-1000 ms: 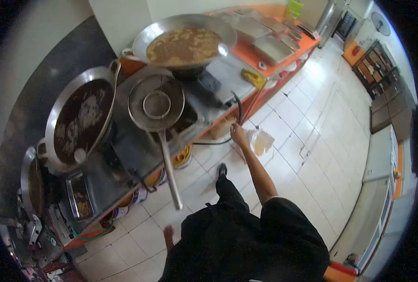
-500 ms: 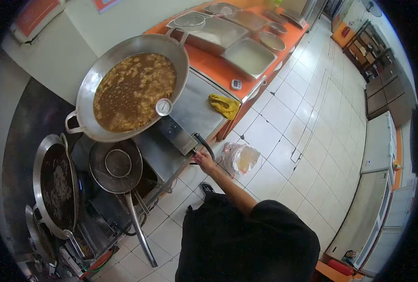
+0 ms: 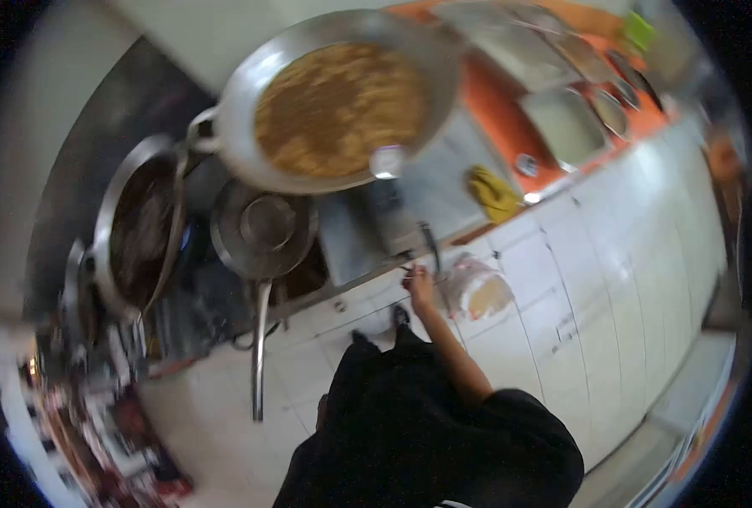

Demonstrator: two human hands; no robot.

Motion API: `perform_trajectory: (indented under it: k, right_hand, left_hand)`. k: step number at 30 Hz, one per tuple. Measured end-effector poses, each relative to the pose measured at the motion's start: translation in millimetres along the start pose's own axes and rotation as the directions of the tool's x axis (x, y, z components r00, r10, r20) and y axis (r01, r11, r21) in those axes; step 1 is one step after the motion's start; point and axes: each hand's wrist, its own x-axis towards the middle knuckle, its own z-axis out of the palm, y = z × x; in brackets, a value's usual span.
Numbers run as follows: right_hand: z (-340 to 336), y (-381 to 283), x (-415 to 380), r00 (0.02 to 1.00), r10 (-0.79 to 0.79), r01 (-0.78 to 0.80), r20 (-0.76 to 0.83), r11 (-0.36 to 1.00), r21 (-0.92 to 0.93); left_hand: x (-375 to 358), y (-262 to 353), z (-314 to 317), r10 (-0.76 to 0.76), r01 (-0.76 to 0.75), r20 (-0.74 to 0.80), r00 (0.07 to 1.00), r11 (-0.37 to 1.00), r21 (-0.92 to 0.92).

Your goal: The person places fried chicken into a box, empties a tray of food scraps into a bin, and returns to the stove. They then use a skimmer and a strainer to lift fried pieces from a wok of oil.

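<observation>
My right hand (image 3: 420, 281) reaches forward to the front end of a metal control box (image 3: 390, 222), its fingers closed at a small dark knob (image 3: 403, 256). A black curved hose or handle (image 3: 431, 245) is just right of those fingers. Above the box sits a large wok (image 3: 232, 144) of bubbling brown oil (image 3: 308, 102) with pale pieces floating in it. A round dial thermometer (image 3: 387, 161) is at the wok's near rim. Only a sliver of skin, perhaps my left hand (image 3: 322, 410), shows beside my dark clothing; its fingers are hidden. Motion blurs the view.
A long-handled strainer (image 3: 260, 347) juts over the floor beside a second wok (image 3: 109, 224). A yellow cloth (image 3: 493, 195) and a timer (image 3: 526, 165) lie near the counter edge. Metal trays (image 3: 562, 127) stand on the orange counter. A plastic bag (image 3: 477, 288) sits on the floor.
My view has swung left, so the woks and counter appear farther right and higher. My right hand stays at the knob. More of the left side and floor has come into view.
</observation>
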Motion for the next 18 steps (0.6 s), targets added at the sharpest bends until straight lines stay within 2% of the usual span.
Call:
perform_trajectory:
  k: [1, 2, 4, 5, 6, 7, 8, 10, 12, 14, 15, 16, 18]
  right_hand:
    - [10, -3, -8, 0.999, -0.037, 0.037, 0.005, 0.998, -0.052]
    - [17, -4, -16, 0.97, -0.114, 0.149, 0.215, 0.976, -0.158]
    - [46, -3, -39, 0.937, -0.006, 0.118, 0.348, 0.946, -0.301]
    - [58, 1, -49, 0.913, -0.034, 0.21, 0.406, 0.894, -0.396]
    - [70, 4, -54, 0.882, -0.056, 0.304, 0.467, 0.825, -0.476]
    - [79, 7, -56, 0.845, -0.075, 0.404, 0.53, 0.739, -0.539]
    - [82, 16, -54, 0.825, -0.053, 0.429, 0.563, 0.707, -0.562]
    - [87, 38, -39, 0.773, -0.018, 0.497, 0.634, 0.639, -0.588]
    - [97, 35, -42, 0.769, 0.107, 0.385, 0.63, 0.71, -0.59]
    - [110, 24, -63, 0.766, 0.075, 0.246, 0.639, 0.884, -0.398]
    - [120, 15, -68, 0.831, 0.159, 0.265, 0.533, 0.729, -0.63]
    - [116, 18, -61, 0.608, -0.083, 0.778, 0.789, 0.258, -0.572]
    - [155, -11, -113, 0.538, -0.351, 0.805, 0.766, -0.056, -0.591]
  left_hand:
    - [-7, -1, 3, 0.023, -0.023, -0.034, 0.999, 1.0, -0.02]
    - [-14, 0, 7, 0.047, -0.051, -0.074, 0.996, 0.997, -0.051]
    - [-19, 4, 6, 0.096, -0.11, -0.137, 0.986, 0.989, -0.098]
    - [-20, 3, 1, 0.087, -0.115, -0.166, 0.982, 0.979, -0.168]
    - [-18, -5, -5, 0.063, -0.112, -0.183, 0.981, 0.956, -0.271]
    - [-13, -13, -17, -0.023, -0.044, -0.128, 0.992, 0.87, -0.49]
    - [-16, -14, -22, -0.1, -0.011, -0.178, 0.979, 0.845, -0.534]
    - [-32, 7, -24, -0.164, -0.025, -0.324, 0.932, 0.861, -0.508]
    - [-29, -6, -25, -0.165, -0.049, -0.29, 0.943, 0.791, -0.61]
    - [-19, -41, -29, -0.147, -0.068, -0.247, 0.958, 0.719, -0.691]
    - [-18, -48, -29, -0.171, -0.048, -0.236, 0.957, 0.705, -0.708]
    - [-16, -53, -26, -0.191, -0.02, -0.209, 0.959, 0.69, -0.723]
    - [4, -96, -21, -0.17, -0.03, -0.177, 0.97, 0.633, -0.773]
